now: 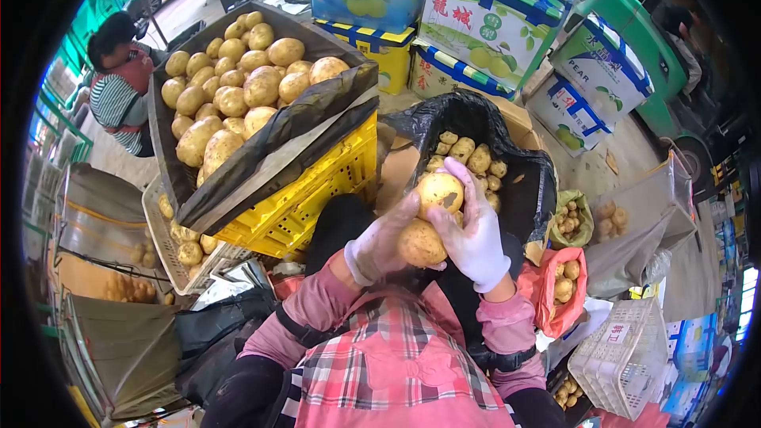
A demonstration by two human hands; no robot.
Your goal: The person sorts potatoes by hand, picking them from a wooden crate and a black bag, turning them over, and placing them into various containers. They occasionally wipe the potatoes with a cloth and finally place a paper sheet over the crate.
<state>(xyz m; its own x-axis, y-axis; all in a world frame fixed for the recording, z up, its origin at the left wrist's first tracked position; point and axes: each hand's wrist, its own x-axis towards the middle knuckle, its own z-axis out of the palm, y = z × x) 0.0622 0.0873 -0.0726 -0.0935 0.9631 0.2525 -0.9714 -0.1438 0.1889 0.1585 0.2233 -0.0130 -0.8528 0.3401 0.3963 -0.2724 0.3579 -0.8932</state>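
Two large potatoes are between my hands in front of my chest. My right hand [476, 236], in a white glove, has its fingers around the upper potato [441, 192], which shows a brown patch on its skin. My left hand [382, 242], in a pale glove, is wrapped against the left side of the lower potato [421, 243]. Just beyond my hands, a box lined with black plastic [533, 165] holds smaller potatoes [479, 158]. To the upper left, a yellow crate [297, 202] with a dark liner is heaped with large potatoes [261, 85].
Fruit cartons [483, 28] are stacked ahead. On the right are a green bag [585, 230], a red bag [547, 301] and a white basket [626, 349]. Another white basket [162, 226] is under the yellow crate. A person [119, 83] sits at the far left.
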